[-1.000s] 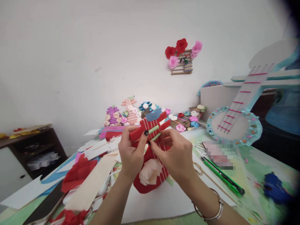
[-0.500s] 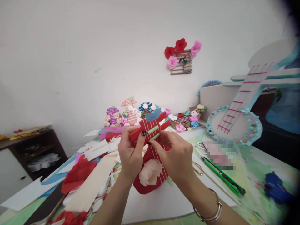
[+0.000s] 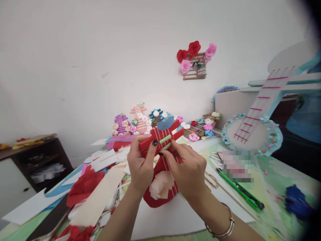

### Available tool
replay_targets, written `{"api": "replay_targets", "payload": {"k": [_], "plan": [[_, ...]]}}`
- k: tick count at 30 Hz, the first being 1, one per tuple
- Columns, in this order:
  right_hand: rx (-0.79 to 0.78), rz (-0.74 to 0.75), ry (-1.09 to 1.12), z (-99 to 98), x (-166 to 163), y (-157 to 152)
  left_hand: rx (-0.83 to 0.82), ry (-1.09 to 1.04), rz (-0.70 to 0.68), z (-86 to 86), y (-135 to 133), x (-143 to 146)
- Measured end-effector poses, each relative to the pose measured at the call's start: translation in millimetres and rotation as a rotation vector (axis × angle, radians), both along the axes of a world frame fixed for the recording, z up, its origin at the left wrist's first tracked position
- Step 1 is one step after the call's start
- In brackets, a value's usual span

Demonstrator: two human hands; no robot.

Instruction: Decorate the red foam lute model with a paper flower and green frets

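I hold a small red paper guitar (image 3: 160,197) upright over the table; it has white strings, a pale paper rose on its body and a blue piece at the top. My left hand (image 3: 141,164) grips its red neck from the left, thumb on the front. My right hand (image 3: 187,169) pinches a short green stick (image 3: 166,146) lying across the strings, just under a second green stick (image 3: 165,138).
Red, cream, blue and white paper scraps (image 3: 87,187) lie at the left. A green utility knife (image 3: 242,192), scissors (image 3: 212,180) and thin sticks lie at the right. Small flower-decked craft guitars (image 3: 139,122) line the wall; a large paper banjo (image 3: 252,132) leans at the right. A dark cabinet (image 3: 32,164) stands far left.
My right hand has slid a little left and down along the lower green stick. The guitar and my left hand have barely moved.
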State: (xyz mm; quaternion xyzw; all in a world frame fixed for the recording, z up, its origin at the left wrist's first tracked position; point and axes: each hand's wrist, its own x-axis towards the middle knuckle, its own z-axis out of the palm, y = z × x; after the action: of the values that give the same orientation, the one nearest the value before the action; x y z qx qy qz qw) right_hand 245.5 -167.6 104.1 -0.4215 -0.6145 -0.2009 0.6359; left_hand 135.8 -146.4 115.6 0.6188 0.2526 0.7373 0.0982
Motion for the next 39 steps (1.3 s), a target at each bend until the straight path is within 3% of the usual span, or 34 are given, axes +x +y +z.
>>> {"api": "replay_targets", "payload": {"k": [33, 39], "plan": [[0.051, -0.081, -0.055, -6.1, -2, 8, -0.033, 0.016, -0.058, 4.8, 7, -4], [0.037, -0.019, 0.036, 4.8, 18, 6, -0.145, -0.038, -0.220, 6.4, 22, -14]]}}
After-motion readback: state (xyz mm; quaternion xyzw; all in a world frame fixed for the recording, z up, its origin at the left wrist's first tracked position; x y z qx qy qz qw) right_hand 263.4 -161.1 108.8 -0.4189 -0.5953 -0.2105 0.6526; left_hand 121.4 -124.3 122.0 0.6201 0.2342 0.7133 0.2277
